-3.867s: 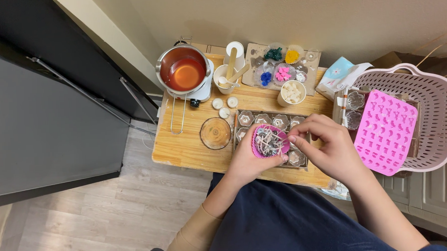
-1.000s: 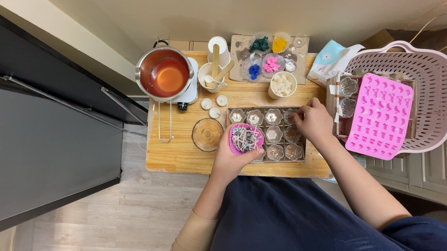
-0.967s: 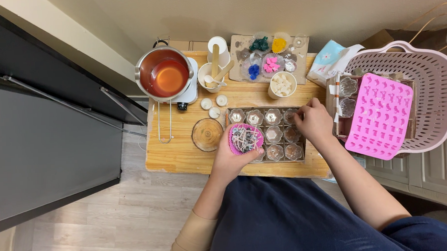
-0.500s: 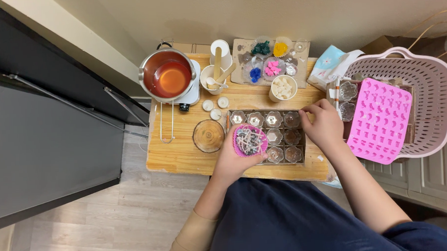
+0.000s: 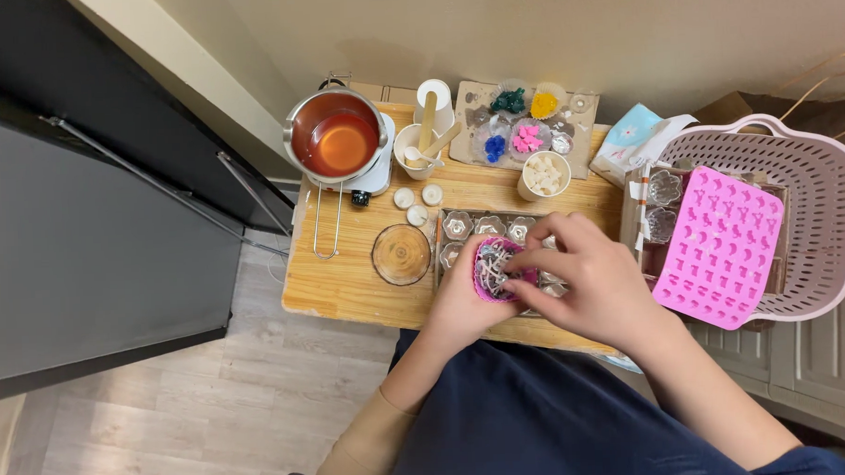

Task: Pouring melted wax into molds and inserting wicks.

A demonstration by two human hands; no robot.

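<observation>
My left hand (image 5: 462, 302) holds a small pink bowl (image 5: 491, 271) filled with a tangle of thin whitish wicks. My right hand (image 5: 588, 283) reaches into that bowl with its fingertips pinched among the wicks; whether it grips one I cannot tell. Both hands hover over a tray of small clear moulds (image 5: 469, 228) on a low wooden table (image 5: 349, 277). The hands hide part of the tray.
A metal pot of orange liquid (image 5: 340, 142) stands at the table's back left. Beside it are a cup with wooden sticks (image 5: 417, 146), a round clear lid (image 5: 401, 254), a cup of white chunks (image 5: 544, 175) and a board of coloured pieces (image 5: 521, 122). A pink basket (image 5: 814, 186) holding a pink mould (image 5: 718, 246) sits to the right.
My right hand has come back from the moulds near the tray's right side to the pink bowl. The left hand kept hold of the bowl.
</observation>
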